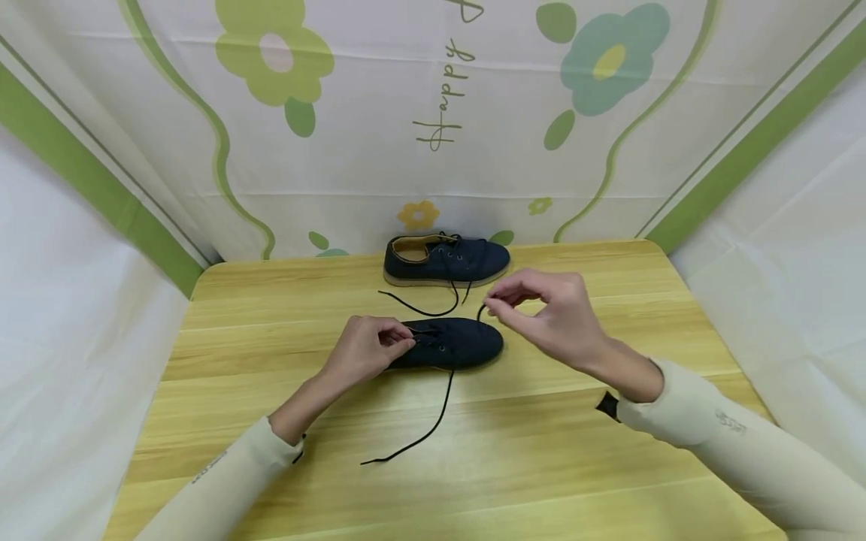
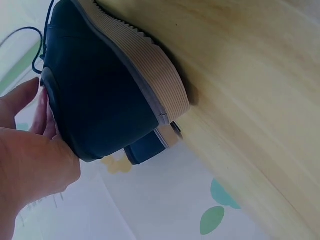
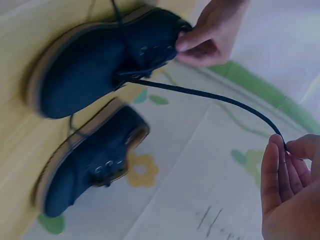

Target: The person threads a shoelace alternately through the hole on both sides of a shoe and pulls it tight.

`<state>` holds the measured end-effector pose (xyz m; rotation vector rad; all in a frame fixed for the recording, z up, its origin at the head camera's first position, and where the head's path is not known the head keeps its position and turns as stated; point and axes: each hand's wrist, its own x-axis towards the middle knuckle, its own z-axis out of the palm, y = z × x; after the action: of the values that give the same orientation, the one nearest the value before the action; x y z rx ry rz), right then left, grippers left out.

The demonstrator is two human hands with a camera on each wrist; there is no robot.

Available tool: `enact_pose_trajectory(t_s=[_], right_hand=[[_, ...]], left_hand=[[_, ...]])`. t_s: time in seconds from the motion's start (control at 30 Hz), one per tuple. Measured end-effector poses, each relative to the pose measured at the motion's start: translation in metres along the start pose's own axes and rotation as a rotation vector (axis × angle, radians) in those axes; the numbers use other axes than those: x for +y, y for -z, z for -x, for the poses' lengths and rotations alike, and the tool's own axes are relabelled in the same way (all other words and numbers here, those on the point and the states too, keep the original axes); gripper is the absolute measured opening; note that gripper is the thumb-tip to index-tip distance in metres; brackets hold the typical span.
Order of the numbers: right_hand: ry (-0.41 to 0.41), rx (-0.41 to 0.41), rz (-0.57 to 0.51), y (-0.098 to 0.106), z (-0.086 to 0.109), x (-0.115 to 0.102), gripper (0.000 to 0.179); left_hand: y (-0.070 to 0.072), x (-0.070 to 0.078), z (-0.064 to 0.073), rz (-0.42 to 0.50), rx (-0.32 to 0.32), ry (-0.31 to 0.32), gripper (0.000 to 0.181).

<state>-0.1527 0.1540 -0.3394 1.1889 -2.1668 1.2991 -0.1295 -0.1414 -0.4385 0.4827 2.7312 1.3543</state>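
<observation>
A dark navy lace-up shoe (image 1: 470, 342) stands on the table, toe to the right. My left hand (image 1: 365, 347) pinches its upper near the tongue and collar, with thumb and fingers together; the exact spot is partly hidden. Between thumb and fingertips, my right hand (image 1: 560, 319) holds one end of the black shoelace (image 3: 210, 96), raised above the toe. That lace runs in a curve from the eyelets in the right wrist view. The heel (image 2: 100, 95) faces the left wrist camera. The other half of the lace (image 1: 443, 409) trails over the near side onto the wood.
Behind it stands the matching shoe (image 1: 487, 259), also toe right, its lace ends (image 1: 422, 312) hanging loose toward the near shoe. The wooden table (image 1: 541, 466) meets a flower-printed cloth (image 1: 379, 165) at the back, and pale cloth hangs at both sides.
</observation>
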Motion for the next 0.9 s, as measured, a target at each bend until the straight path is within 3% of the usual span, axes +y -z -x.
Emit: enact_pose_trajectory(t_s=[0.13,0.4,0.63,0.77,0.9], right_hand=[[0.037,-0.054,-0.051,-0.017,-0.01,-0.011,0.003],[0.054,-0.166,-0.123,-0.052,-0.014,-0.016,0.006],[0.082,-0.229,-0.086,-0.083,-0.009,-0.012,0.007],[0.114,-0.254,0.002,-0.1,-0.002,-0.01,0.008],[0.128,-0.295,0.07,-0.115,0.006,-0.008,0.007]], left_hand=[[0.001,0.0,0.0,-0.014,0.029,-0.015,0.006],[0.002,-0.003,-0.001,0.045,0.111,-0.052,0.005],[0.007,-0.007,-0.006,0.03,0.198,-0.17,0.012],[0.008,-0.012,-0.009,-0.052,0.193,-0.206,0.02],[0.008,-0.017,-0.011,-0.121,0.144,-0.201,0.026]])
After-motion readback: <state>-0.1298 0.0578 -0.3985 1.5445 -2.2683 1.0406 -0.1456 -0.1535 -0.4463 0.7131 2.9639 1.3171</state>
